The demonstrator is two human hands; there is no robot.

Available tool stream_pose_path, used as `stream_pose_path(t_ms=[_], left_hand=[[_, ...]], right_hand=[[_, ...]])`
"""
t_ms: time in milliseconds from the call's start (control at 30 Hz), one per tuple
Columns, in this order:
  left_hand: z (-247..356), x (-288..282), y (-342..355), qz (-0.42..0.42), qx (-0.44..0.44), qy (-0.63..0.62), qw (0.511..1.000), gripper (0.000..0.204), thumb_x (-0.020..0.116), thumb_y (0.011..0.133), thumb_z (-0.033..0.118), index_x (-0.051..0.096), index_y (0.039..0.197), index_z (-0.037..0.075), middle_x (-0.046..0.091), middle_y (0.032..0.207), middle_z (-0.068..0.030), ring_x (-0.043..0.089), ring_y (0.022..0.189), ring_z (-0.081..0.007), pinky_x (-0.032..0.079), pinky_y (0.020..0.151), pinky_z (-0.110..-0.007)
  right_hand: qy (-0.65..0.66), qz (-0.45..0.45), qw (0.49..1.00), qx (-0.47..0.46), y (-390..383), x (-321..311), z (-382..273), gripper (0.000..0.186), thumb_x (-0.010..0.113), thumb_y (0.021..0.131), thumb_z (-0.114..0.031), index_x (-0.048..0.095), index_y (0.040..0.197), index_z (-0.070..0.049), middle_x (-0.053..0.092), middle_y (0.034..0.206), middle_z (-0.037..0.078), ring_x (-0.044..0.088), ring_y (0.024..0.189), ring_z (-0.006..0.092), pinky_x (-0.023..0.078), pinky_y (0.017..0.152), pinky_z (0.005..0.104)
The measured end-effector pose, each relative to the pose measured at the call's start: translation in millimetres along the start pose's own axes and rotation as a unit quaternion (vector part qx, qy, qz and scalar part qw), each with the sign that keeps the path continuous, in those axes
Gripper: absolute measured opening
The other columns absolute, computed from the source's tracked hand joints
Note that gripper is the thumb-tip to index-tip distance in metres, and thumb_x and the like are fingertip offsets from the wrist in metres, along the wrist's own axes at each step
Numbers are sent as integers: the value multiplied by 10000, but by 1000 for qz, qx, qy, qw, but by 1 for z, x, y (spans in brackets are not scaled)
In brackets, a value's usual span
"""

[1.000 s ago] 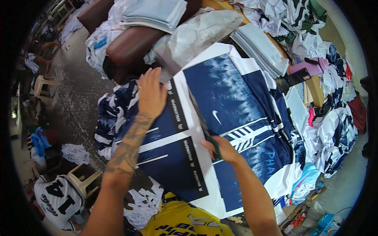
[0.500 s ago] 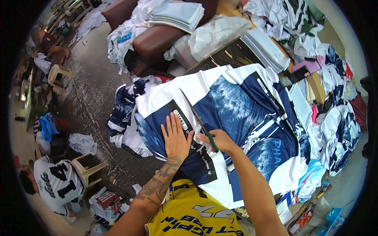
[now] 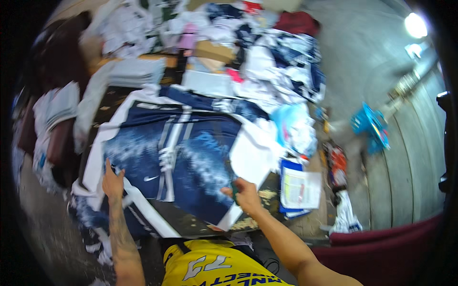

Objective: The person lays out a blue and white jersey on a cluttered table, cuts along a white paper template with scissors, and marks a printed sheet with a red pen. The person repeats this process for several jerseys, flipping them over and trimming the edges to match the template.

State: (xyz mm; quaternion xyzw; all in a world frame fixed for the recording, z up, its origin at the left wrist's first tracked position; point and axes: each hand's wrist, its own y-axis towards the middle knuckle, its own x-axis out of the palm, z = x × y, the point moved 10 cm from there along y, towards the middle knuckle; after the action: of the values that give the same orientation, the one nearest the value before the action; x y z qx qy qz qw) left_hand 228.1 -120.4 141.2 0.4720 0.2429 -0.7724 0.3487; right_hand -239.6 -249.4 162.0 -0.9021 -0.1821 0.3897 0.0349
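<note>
Green-handled scissors (image 3: 234,188) — blades blurred — fill the right hand (image 3: 248,197); whether the left hand (image 3: 113,184) grips navy fabric (image 3: 140,164), I cannot tell.

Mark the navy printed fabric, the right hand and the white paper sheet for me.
Navy printed fabric (image 3: 202,167): head view, on the print right of the white stripes.
Right hand (image 3: 247,194): head view, on the back of the hand.
White paper sheet (image 3: 301,190): head view, middle of its face.
</note>
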Motion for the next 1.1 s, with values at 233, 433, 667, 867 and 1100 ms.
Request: stream_pose_path(t_ms=[233, 433, 667, 867, 1100], left_hand=[[136, 203, -268, -359, 479, 173, 782, 247, 675, 971, 302, 813, 1078, 127, 799, 937, -194, 778, 854, -399, 582, 746, -498], [19, 140, -229, -205, 266, 37, 941, 245, 692, 978, 169, 743, 1119, -25, 784, 983, -246, 758, 908, -407, 590, 873, -528], [199, 93, -268, -357, 289, -141, 877, 549, 749, 1022, 345, 653, 1417, -25, 742, 1311, -253, 706, 1247, -377, 516, 1108, -454], [140, -34, -181, -204, 324, -139, 913, 116, 702, 967, 89, 714, 991, -23, 586, 973, -199, 613, 959, -408, 491, 862, -481], [-10, -223, -97, 306, 37, -221, 925, 196, 743, 917, 125, 614, 1004, 7, 537, 938, -144, 562, 879, -304, 449, 783, -465]], right_hand=[[-226, 194, 925, 236, -95, -182, 287, 462, 825, 922, -273, 650, 1227, 26, 723, 1187, 275, 690, 1140, 473, 540, 975, 551], [-27, 297, 949, 103, -108, -151, 217, 878, 967, 771, -254, 532, 1495, -15, 633, 1394, 207, 628, 1283, 412, 518, 1084, 484], [-206, -177, 936, -224, -10, 21, 15, 582, 667, 934, -123, 623, 1502, -239, 634, 1428, 253, 674, 1279, 445, 541, 1079, 552], [-13, 364, 877, -314, 190, -346, -138, 960, 821, 822, -83, 373, 1664, 17, 646, 1424, 314, 648, 1304, 462, 512, 1141, 453], [-74, -296, 903, -302, -40, 81, -225, 644, 863, 867, -260, 613, 1416, -35, 746, 1238, 258, 698, 1211, 463, 537, 1060, 547]])
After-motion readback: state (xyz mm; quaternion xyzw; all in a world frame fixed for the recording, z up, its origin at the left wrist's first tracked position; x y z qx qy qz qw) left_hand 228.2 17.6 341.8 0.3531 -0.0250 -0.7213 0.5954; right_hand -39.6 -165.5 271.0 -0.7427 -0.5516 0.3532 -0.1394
